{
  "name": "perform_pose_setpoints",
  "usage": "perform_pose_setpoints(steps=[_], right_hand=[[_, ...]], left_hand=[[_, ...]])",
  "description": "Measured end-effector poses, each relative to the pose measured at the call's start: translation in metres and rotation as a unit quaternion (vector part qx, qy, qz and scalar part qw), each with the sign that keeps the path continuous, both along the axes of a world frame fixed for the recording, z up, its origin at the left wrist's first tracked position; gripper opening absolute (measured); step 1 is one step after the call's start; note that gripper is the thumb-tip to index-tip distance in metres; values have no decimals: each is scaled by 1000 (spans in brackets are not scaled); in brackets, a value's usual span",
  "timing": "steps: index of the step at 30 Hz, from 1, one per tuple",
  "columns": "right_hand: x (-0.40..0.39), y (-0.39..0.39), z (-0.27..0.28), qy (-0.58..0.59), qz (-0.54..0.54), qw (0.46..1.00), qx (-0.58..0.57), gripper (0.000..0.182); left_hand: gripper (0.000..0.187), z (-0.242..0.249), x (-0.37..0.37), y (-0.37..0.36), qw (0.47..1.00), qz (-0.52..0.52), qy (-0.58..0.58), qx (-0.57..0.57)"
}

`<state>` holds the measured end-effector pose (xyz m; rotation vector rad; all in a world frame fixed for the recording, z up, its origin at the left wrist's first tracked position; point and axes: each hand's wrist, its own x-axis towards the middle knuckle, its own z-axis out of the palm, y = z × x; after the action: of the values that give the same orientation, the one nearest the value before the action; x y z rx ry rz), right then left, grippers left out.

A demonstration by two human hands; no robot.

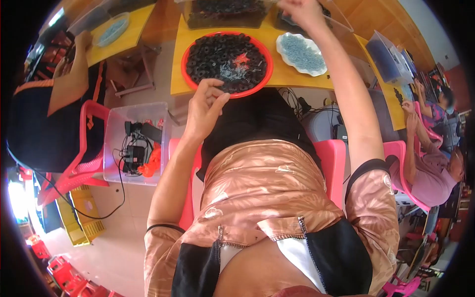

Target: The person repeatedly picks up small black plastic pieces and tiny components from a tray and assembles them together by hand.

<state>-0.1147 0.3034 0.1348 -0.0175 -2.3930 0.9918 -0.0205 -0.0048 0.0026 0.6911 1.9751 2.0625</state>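
My left hand [205, 106] is at the near rim of the red tray [270, 62], on the side closest to my body. Its grip is nearly closed: the thumb and forefinger come close together and the other fingers curl loosely. Whether a small piece sits between the tips I cannot tell.

My right hand [303, 14] is over the far side of the yellow surface [289, 79], beside the far clear box [222, 22] and beyond the white scalloped plate [280, 46]. It is blurred and partly at the picture's edge, so I cannot tell how far open that grip is or what it has.

The tray holds a heap of black ring-like pieces [205, 49], with a red-orange patch [241, 60] and pale, thin bits [232, 73] on top. Small blue-grey pieces [303, 53] fill the plate, to the right of the tray.

I judge this as a moment of handling small parts with both hands apart. Lifting one of these pieces calls for a light fingertip pinch that leaves its neighbours undisturbed. I can read no brand, label or writing.
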Motion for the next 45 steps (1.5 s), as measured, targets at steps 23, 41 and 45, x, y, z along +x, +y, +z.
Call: perform_pose_setpoints(steps=[23, 41, 45], right_hand=[[3, -85, -86, -202, 138, 963, 112, 23], [41, -44, -94, -141, 80, 985, 59, 18], [2, -36, -101, -145, 103, 972, 153, 17]], left_hand=[[26, 0, -3, -3, 999, 32, -43, 10], [21, 0, -5, 0, 992, 16, -81, 98], [22, 0, -6, -2, 990, 22, -91, 103]])
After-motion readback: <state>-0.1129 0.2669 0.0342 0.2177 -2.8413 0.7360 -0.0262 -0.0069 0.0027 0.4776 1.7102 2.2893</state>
